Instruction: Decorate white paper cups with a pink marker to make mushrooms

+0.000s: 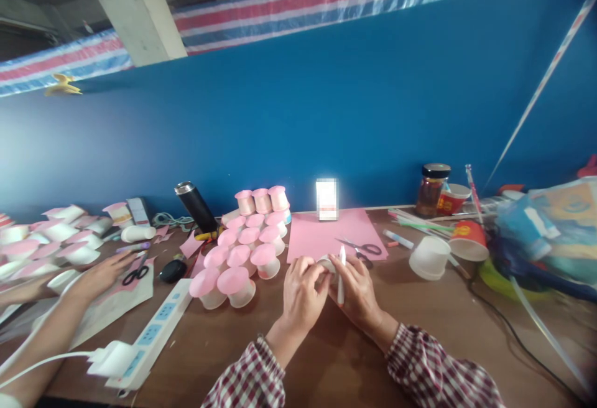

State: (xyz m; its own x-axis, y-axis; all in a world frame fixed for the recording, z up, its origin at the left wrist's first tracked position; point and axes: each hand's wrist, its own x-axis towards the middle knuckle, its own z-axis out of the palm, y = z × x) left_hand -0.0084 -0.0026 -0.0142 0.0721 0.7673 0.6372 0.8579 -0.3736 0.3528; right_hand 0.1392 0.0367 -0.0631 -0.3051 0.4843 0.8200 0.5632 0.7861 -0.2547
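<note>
Both hands meet over the desk (420, 333): left hand (303, 293) pinches a small white cup (326, 265), right hand (359, 290) grips a white pen (341, 274) (upright).

A small white cup (326, 265) lies on its side just above the brown table, near the middle. A white pen (341, 277) stands almost straight up, touching the cup at its 3 o'clock side. The pen's tip points to 12 o'clock.

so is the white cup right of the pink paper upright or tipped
Tipped. The white cup lies on its side on the table, its mouth facing right, beside the red cup.
</note>
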